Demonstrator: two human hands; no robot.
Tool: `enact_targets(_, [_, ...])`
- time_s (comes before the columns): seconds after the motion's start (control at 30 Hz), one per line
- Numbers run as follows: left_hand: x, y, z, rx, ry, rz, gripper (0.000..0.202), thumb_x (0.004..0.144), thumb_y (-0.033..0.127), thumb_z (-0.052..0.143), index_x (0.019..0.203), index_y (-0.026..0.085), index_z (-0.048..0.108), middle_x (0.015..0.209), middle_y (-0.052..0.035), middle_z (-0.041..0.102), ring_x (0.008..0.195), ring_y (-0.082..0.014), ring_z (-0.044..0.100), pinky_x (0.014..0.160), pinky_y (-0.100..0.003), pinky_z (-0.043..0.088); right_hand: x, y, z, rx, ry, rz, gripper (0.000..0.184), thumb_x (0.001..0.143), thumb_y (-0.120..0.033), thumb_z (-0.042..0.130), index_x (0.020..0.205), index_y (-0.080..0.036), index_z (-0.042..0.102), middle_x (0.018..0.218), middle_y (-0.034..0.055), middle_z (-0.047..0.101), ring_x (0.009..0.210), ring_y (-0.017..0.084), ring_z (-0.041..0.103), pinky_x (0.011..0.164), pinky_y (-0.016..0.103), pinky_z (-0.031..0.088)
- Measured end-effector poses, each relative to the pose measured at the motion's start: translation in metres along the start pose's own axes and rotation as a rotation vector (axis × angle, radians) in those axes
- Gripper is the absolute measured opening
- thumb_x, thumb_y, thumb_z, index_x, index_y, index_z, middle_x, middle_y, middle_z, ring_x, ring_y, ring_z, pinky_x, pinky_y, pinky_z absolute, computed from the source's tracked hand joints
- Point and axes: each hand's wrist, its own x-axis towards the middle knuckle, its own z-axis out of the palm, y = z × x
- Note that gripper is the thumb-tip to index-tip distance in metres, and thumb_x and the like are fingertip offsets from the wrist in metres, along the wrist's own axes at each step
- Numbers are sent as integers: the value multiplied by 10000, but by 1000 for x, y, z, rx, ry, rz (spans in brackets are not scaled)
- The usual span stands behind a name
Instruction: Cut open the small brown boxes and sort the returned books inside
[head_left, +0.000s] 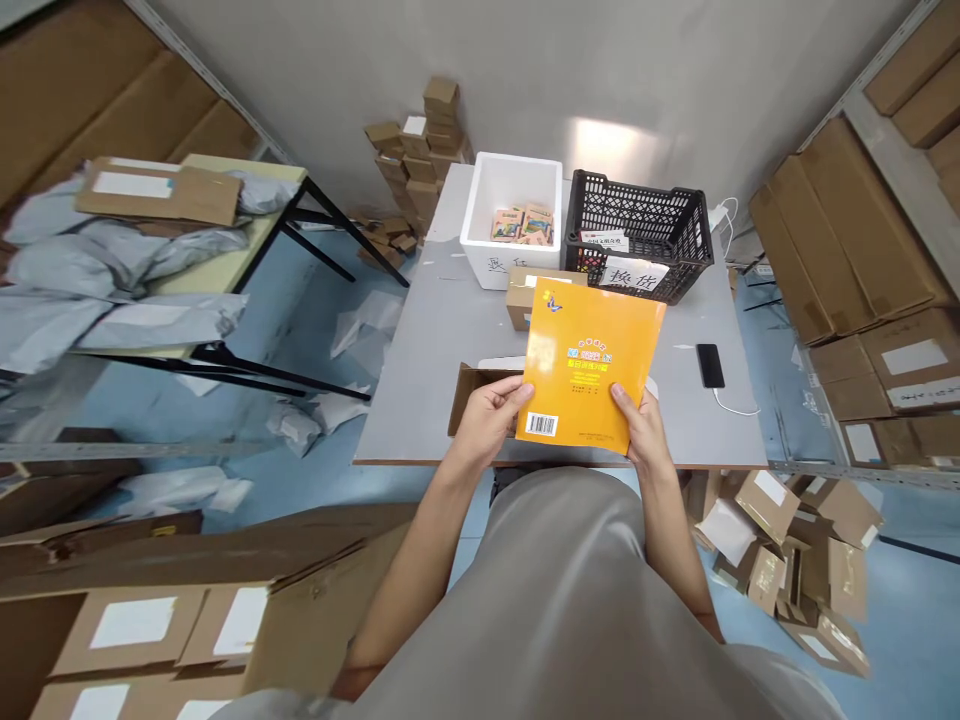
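Orange book (pixel 589 365) above the bench (pixel 409 340)'s near edge. Left hand (pixel 496 412) and right hand (pixel 637 422) each pinch a side, seemingly to keep its printed cover readable. Carton (pixel 466 392) partly behind, contents too hidden to tell.

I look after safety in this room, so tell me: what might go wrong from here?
The orange book is pinched near its lower sides by the left hand and right hand, so its upper part might flop or tip.

The phone lies near the table's right side with a white cable attached; a snag could pull it.

Boxes heaped on the floor at right could trip someone stepping that way.
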Motion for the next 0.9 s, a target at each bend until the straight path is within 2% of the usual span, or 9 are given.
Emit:
enact_targets(0.17, [-7,0,12,-7,127,101,712,730,754,997,1145,183,909,1062,-119,900,981,-364,876,849,-471,744,19,14,-7,-79,29,-44,703,808,-732,923,1272,-221,787,1363,144,851,1300,372,799,1112,543,680])
enact_targets(0.3, [-12,0,23,99,242,243,640,838,726,934,1173,181,918,1137,-111,901,1061,-353,870,952,-473,736,24,18,-10,-210,203,-205,826,803,-734,918,1443,-244,743,1640,168,691,1522,357,659,1280,566,549])
enact_targets(0.37, [-17,-2,34,191,308,322,558,927,667,878,1215,190,918,1189,-92,898,1114,-351,863,1008,-481,724,18,18,-3,-225,150,-226,798,849,-729,891,1479,-264,737,1670,166,665,1519,351,664,1274,569,550])
enact_targets(0.47, [-25,-9,56,333,303,423,386,992,525,838,1248,247,918,1230,-57,893,1168,-355,860,1097,-517,699,4,16,16,-238,-61,-242,676,883,-681,896,1411,-275,781,1552,135,754,1430,337,727,1222,519,596])
enact_targets(0.53, [-29,-13,68,418,208,492,307,971,432,852,1232,287,922,1276,-54,882,1241,-361,844,1180,-540,665,-1,15,26,-265,-56,-266,573,898,-681,883,1276,-255,819,1348,110,844,1275,319,789,1143,475,640])
enact_targets(0.6, [-29,-14,72,459,92,522,306,954,389,852,1238,296,915,1354,-67,857,1316,-358,815,1207,-542,653,-1,14,28,-260,32,-265,530,931,-728,818,1139,-241,823,1163,86,875,1118,299,814,1046,445,671])
enact_targets(0.67, [-23,-11,64,441,75,505,315,964,399,835,1247,274,898,1447,-95,818,1338,-349,803,1161,-521,679,3,14,24,-214,82,-235,546,942,-770,770,1084,-245,813,1130,79,879,1089,297,816,1001,433,680])
enact_targets(0.77, [-7,-3,35,341,248,486,252,953,429,834,1097,226,871,1530,-142,772,1307,-332,807,1127,-493,681,6,14,12,-140,30,-171,538,914,-761,810,1106,-258,809,1209,80,878,1162,318,820,1018,447,684])
enact_targets(0.9, [11,-1,-2,210,369,376,235,881,442,869,893,215,805,1412,-149,824,1262,-329,807,1177,-526,628,2,10,4,-42,-40,-70,569,860,-767,870,1124,-266,816,1194,79,887,1140,345,843,974,486,720])
